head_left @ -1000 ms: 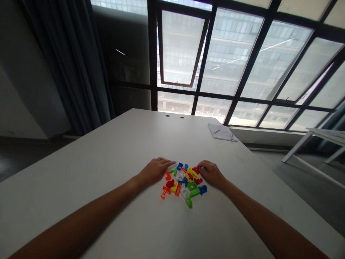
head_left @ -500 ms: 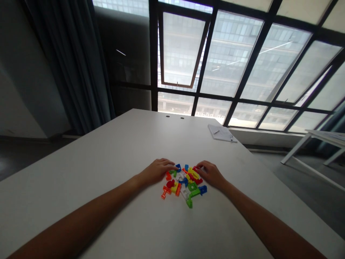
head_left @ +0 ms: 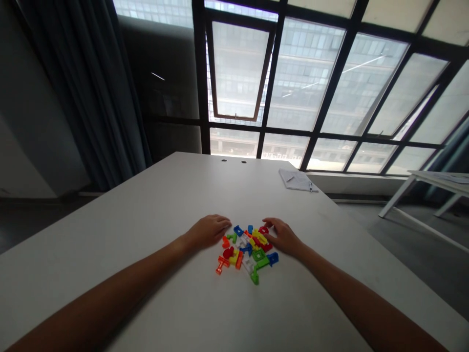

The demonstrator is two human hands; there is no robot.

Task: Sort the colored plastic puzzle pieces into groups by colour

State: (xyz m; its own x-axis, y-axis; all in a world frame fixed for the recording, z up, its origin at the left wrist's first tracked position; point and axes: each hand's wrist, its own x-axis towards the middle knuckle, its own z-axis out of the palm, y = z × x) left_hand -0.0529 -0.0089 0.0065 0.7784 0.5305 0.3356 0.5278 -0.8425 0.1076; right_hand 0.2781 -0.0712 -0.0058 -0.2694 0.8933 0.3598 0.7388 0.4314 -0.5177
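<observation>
A loose pile of small plastic building pieces lies on the white table (head_left: pixel 176 308) between my two hands. My left hand (head_left: pixel 209 231) rests at the pile's left side, fingers stretched and holding nothing, close to a blue piece (head_left: pixel 238 231) and a green piece (head_left: pixel 232 238). On the other side, my right hand (head_left: pixel 284 236) has thumb and fingers apart around the pile's edge, by a red ring-like piece (head_left: pixel 263 230) and a yellow piece (head_left: pixel 261 238). Nearer me lie a green square piece (head_left: pixel 259 255), a blue piece (head_left: pixel 273 258) and an orange piece (head_left: pixel 222 264).
Paper sheets (head_left: pixel 298 181) with a pen (head_left: pixel 310 186) lie at the table's far right. Two dark round inserts (head_left: pixel 244 162) sit near the far edge. A second white table (head_left: pixel 439 177) stands to the right, and windows (head_left: pixel 308 73) rise behind.
My left fingers have drawn back from the blue piece, leaving it uncovered. My right fingers have lifted slightly off the red piece, which shows more fully. The whole view has shifted a little.
</observation>
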